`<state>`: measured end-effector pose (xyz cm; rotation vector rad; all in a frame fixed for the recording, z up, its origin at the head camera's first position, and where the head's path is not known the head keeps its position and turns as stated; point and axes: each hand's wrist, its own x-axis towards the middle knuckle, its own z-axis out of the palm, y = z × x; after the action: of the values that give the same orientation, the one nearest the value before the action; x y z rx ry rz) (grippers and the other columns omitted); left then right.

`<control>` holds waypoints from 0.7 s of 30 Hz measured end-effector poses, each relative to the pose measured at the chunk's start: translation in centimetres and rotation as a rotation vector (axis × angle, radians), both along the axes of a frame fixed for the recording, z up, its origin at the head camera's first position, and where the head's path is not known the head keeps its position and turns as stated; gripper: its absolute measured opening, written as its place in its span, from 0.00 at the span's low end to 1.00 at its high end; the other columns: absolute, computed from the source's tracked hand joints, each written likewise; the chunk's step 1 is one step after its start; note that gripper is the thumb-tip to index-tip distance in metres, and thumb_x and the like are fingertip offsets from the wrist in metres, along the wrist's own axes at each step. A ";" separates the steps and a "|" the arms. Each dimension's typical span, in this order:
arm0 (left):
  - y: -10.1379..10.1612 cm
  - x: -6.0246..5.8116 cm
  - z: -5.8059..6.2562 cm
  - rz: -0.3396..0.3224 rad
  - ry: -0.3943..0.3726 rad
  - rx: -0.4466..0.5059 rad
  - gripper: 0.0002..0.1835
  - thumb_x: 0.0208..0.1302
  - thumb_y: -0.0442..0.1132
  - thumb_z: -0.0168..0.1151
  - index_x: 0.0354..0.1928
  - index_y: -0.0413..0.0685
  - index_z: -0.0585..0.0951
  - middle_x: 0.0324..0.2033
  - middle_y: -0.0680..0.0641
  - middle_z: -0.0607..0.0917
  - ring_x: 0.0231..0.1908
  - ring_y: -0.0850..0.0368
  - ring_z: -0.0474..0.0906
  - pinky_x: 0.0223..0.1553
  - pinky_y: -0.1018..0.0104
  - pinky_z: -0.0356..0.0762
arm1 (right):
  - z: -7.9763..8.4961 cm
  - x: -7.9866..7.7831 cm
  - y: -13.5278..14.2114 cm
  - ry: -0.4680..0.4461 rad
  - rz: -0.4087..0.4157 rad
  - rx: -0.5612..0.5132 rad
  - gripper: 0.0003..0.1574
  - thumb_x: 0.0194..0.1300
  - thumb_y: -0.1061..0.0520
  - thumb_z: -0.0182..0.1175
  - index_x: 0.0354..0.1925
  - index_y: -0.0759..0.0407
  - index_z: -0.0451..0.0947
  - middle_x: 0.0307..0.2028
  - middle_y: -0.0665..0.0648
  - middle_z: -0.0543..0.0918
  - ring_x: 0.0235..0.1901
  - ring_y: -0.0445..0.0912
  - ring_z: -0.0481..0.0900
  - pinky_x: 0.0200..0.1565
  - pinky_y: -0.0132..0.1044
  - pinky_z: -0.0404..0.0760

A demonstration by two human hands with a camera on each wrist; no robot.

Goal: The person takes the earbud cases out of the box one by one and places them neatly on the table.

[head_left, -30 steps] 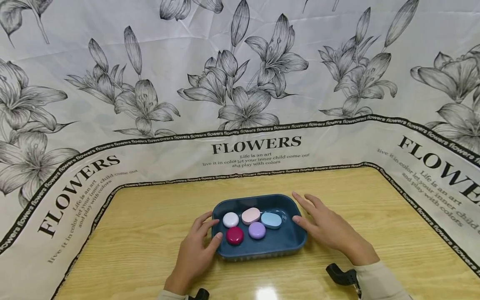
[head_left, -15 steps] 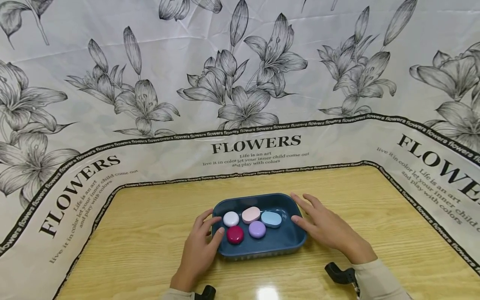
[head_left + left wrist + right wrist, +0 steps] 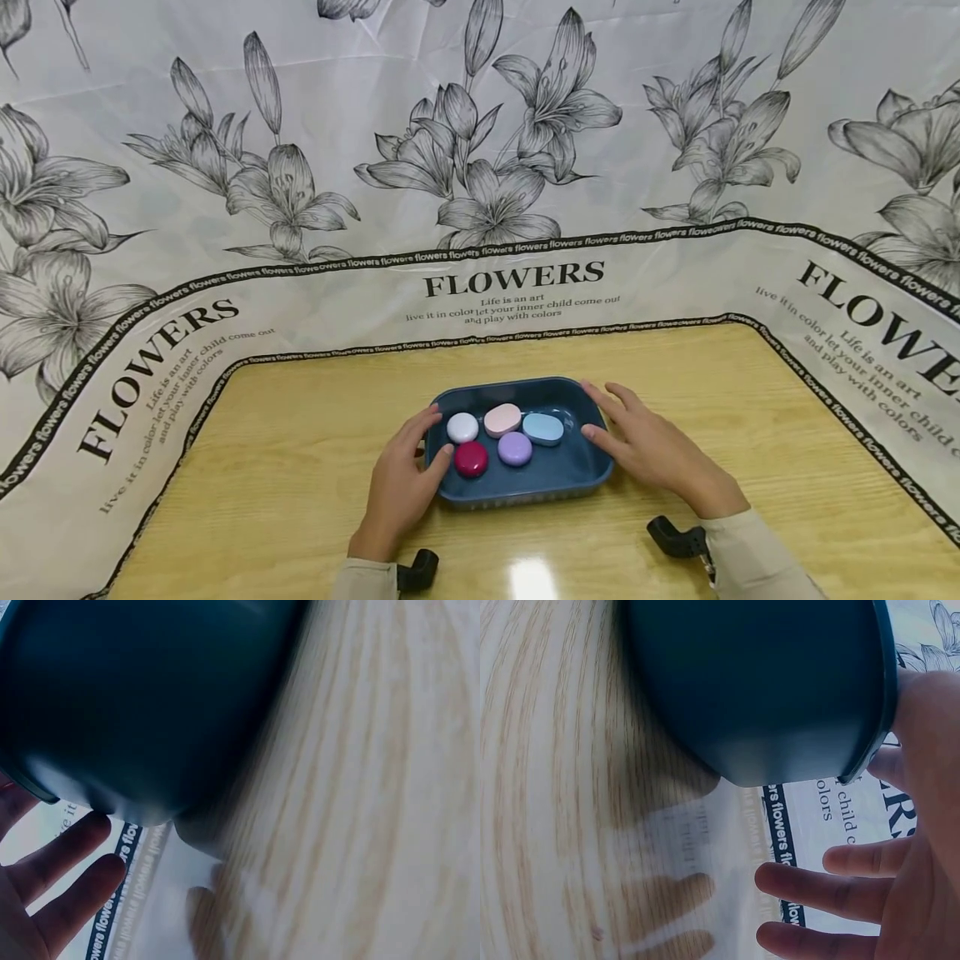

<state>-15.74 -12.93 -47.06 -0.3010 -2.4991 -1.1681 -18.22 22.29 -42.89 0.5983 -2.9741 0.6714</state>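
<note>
A dark blue rectangular tray [image 3: 525,493] with rounded corners stands on the wooden table. Inside it lie several smooth rounded pieces: a white round one [image 3: 462,427], a pink oval one [image 3: 502,420], a light blue oval one [image 3: 543,429], a purple round one [image 3: 514,448] and a dark red round one [image 3: 471,459]. My left hand [image 3: 405,479] holds the tray's left end, thumb over the rim, fingers along the outside. At the opposite end my right hand [image 3: 660,446] holds the rim by thumb and index finger; its other fingers [image 3: 825,892] spread apart from the wall.
Wooden tabletop [image 3: 300,442] surrounds the tray. A white cloth [image 3: 517,292] with flower prints and lettering borders the table at the back and both sides. Black wrist mounts [image 3: 678,537] sit beside both sleeves.
My left hand has come forward and right, its thumb now over the tray's rim. The right hand stays at its end. The head view has tilted slightly down; the tray keeps its place.
</note>
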 end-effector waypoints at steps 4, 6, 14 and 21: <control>0.0 -0.3 0.2 -0.022 -0.026 -0.032 0.24 0.65 0.45 0.68 0.62 0.51 0.80 0.67 0.60 0.73 0.64 0.58 0.72 0.51 0.58 0.82 | 0.1 -0.1 0.3 0.005 -0.006 -0.007 0.43 0.74 0.30 0.45 0.80 0.38 0.49 0.72 0.70 0.58 0.59 0.72 0.72 0.52 0.71 0.72; -0.1 -0.3 0.2 -0.040 -0.042 -0.042 0.22 0.65 0.45 0.68 0.61 0.51 0.81 0.67 0.60 0.73 0.66 0.57 0.69 0.54 0.55 0.80 | 0.0 0.1 0.3 -0.005 -0.005 -0.010 0.44 0.74 0.29 0.45 0.80 0.38 0.48 0.73 0.70 0.58 0.60 0.72 0.72 0.52 0.71 0.72; -0.6 -0.5 0.0 -0.113 -0.025 -0.046 0.20 0.67 0.43 0.67 0.59 0.48 0.82 0.69 0.58 0.70 0.70 0.54 0.63 0.66 0.47 0.66 | -0.2 0.0 0.1 0.045 0.000 -0.037 0.43 0.75 0.32 0.46 0.80 0.41 0.49 0.71 0.67 0.60 0.59 0.67 0.74 0.54 0.68 0.73; -0.5 -0.4 -0.2 -0.120 -0.043 -0.021 0.17 0.68 0.42 0.66 0.57 0.48 0.84 0.69 0.57 0.70 0.70 0.55 0.64 0.67 0.48 0.65 | 0.4 -0.1 -0.6 0.082 0.000 -0.051 0.45 0.74 0.33 0.49 0.79 0.49 0.53 0.70 0.68 0.62 0.61 0.68 0.71 0.57 0.67 0.71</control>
<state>-16.16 -13.46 -47.27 -0.4415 -2.5622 -1.2070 -18.28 21.69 -42.53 0.6068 -2.8726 0.7027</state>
